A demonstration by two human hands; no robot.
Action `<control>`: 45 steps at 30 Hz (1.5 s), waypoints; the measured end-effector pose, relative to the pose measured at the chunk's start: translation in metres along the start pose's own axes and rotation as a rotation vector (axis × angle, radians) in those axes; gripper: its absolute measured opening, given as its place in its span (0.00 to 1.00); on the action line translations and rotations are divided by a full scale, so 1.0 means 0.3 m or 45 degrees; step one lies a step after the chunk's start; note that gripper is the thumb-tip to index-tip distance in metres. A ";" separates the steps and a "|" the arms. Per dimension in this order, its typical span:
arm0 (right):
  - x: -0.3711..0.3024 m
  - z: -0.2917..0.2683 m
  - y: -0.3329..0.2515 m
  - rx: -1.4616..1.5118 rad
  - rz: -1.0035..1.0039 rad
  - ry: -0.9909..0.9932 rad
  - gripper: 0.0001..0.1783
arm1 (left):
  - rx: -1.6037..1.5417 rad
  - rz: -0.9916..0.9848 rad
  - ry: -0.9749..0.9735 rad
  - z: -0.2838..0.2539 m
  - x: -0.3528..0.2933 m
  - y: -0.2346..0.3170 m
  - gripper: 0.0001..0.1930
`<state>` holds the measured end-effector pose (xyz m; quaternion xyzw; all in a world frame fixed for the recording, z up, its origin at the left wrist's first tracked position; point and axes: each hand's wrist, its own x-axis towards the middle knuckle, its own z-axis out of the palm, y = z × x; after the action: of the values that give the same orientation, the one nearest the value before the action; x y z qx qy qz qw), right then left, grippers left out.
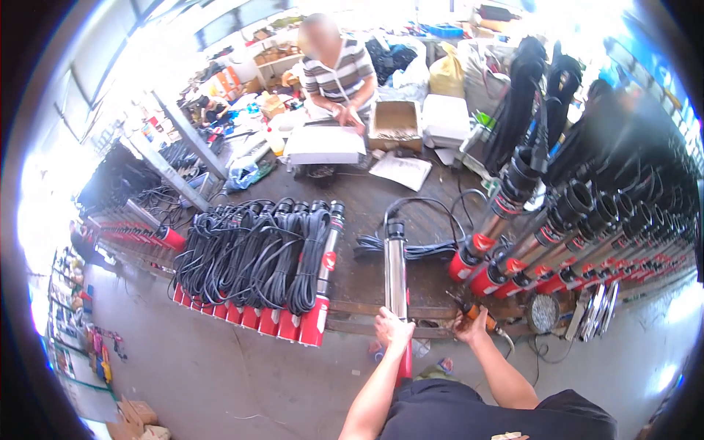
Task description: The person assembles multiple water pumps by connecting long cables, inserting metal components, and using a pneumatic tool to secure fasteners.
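steel-and-red cylinder (pixel 394 275): one, overhangs the near edge of the table (pixel 358 279); left hand (pixel 394 330) wraps it. right hand (pixel 468 327), beside that edge, grips an orange tool (pixel 490 321). step, apparently: steadying, tool ready; next move calls for firm left hold.

Head cam (L of side-by-side pair), v. wide fisheye, looks down & fwd from above wearer's black-shirted torso (pixel 455 416). Near, low, R of ctr: bare L hand (pixel 396 332) & bare R hand (pixel 470 327); mid-dist.: dark brown flat workbench (pixel 359 199); far, up top: co-worker in brown-and-white striped shirt (pixel 339 79). Edges bend twd rim.
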<state>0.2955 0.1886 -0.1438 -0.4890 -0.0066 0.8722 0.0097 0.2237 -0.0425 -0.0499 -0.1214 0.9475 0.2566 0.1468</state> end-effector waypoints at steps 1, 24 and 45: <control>-0.001 0.039 0.030 -0.348 -0.074 0.002 0.40 | -0.056 -0.021 -0.063 -0.011 0.022 -0.029 0.44; -0.306 1.389 0.319 -3.796 -3.273 -0.720 0.05 | -0.028 0.068 -0.099 -0.285 0.510 -0.168 0.49; -0.870 1.082 0.669 -1.490 -0.927 -1.094 0.49 | -2.512 -0.310 -1.052 -0.567 0.385 -0.003 0.26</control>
<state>0.1528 -0.0190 0.2439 -0.0042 -0.6236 0.7811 0.0322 0.0802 -0.1499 0.0507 -0.1837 0.1811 0.9125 0.3173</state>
